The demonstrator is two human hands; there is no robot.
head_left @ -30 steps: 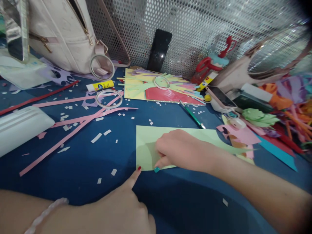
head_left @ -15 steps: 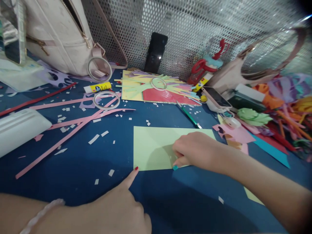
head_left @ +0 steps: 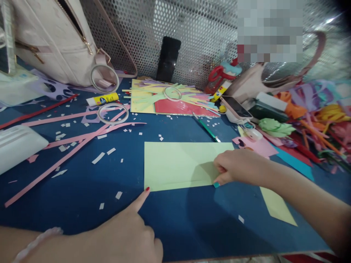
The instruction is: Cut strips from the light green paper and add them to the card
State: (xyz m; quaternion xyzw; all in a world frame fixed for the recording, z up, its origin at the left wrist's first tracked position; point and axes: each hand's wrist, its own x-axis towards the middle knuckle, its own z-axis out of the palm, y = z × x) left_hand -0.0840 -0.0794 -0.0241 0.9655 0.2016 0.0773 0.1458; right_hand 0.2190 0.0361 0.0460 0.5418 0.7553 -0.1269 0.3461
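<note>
Creasing step under way, by the look of it. Folded pale green paper sheet (head_left: 178, 164) lies flat on the blue tabletop (head_left: 82, 204). Left hand (head_left: 128, 233), index finger extended, pins the near-left corner. Right hand (head_left: 236, 166), fingers curled, presses the folded lower edge. Next move likely calls for firm, even pressure through the right end.

The glue stick (head_left: 102, 99) bears a label too small to read.

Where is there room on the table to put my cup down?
Bare blue table lies at the near edge, between the left hand and right hand, below the green paper. The right side is crowded with paper scraps.
</note>
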